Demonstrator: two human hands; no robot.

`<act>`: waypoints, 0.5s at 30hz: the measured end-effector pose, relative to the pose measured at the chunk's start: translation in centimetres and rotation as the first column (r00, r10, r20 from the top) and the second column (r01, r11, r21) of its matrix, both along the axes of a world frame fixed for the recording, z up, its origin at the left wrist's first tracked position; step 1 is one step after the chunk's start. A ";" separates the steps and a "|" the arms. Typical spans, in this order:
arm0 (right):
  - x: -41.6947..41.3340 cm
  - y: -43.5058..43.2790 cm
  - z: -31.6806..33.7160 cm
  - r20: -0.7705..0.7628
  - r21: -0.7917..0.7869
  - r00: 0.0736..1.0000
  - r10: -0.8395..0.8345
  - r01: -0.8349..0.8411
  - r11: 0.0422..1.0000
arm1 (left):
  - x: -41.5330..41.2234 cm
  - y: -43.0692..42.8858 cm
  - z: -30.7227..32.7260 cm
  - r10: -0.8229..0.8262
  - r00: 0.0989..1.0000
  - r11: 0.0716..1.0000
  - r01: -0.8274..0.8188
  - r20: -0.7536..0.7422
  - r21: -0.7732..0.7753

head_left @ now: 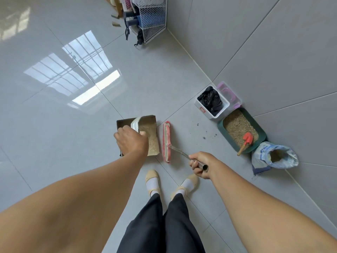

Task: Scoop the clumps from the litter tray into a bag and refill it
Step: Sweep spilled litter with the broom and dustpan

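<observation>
Cleanup step, I judge: stray litter swept before or after refill, can't say which.

Left hand (pixel 130 141) is curled over the taped handle of the dustpan (pixel 149 128), gripping it from above. The pan sits low at the floor (pixel 82 170) and already carries a layer of tan litter. I read the low, flat hold as keeping the lip down so grains go in.

Right hand (pixel 200 166) is wrapped tight round the end of the steel handle (pixel 179 152) of the broom. Its red broom head (pixel 167 141) lies on the floor just beside the pan's right side, parallel to it, set to push grains in.

The litter tray (pixel 261 135) sits at the floor's edge against the right wall, well apart from both hands, nearer the right one. It holds litter, with a red scoop (pixel 248 138) lying in it, handle over the rim.

The white bin (pixel 202 108) lined with a black bag (pixel 210 101) touches the tray's far end. The open litter sack (pixel 275 156) slumps at its near end, handy for scooping and pouring.

A few dark crumbs (pixel 204 137) lie between broom head and tray, not yet swept.
</observation>
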State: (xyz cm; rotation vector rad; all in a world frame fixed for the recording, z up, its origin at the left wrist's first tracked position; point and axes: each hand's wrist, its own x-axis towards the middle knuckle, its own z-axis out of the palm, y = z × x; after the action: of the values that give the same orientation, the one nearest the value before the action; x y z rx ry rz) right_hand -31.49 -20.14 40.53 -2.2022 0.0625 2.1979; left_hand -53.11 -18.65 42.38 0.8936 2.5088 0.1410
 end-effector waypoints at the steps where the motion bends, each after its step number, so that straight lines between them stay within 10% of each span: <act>1: 0.1 0.3 -0.1 0.040 0.011 0.998 0.046 -0.046 0.999 | -0.1 0.1 -0.3 -0.002 1.000 1.000 0.002 0.000 0.012; 15: 5.4 4.8 1.5 0.390 0.189 0.886 0.250 -0.343 0.920 | 2.6 3.4 -2.5 -0.127 0.992 0.992 0.127 0.029 -0.007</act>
State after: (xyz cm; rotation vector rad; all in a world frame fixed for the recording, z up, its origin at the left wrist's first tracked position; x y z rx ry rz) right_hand -26.05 -15.35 42.04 -2.5492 -0.5727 1.7475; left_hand -50.47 -15.29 39.85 1.0370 2.4166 0.1001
